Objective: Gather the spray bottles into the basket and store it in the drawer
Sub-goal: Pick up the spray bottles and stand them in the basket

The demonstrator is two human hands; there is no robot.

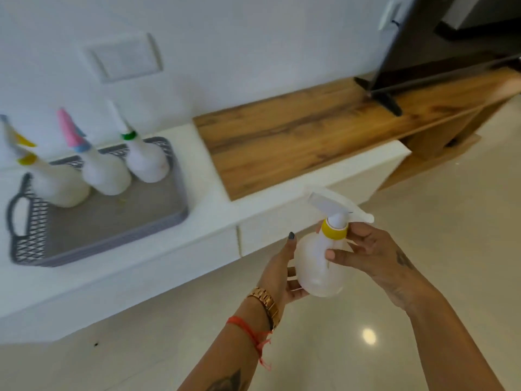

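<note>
A white spray bottle with a yellow collar (318,266) is held above the floor in front of the cabinet. My left hand (284,275) cups its round body from the left and below. My right hand (372,258) pinches its neck near the collar from the right. A grey mesh basket (118,221) sits on the white cabinet top at the left. Three white spray bottles stand along its far side: one with a yellow collar (56,184), one with a pink and blue top (104,173), one with a green collar (146,162).
The low white cabinet (304,230) has flat drawer fronts facing me. A wooden shelf top (310,131) runs to the right, with a TV foot (389,103) on it. Glossy pale floor tiles (423,320) lie under my hands.
</note>
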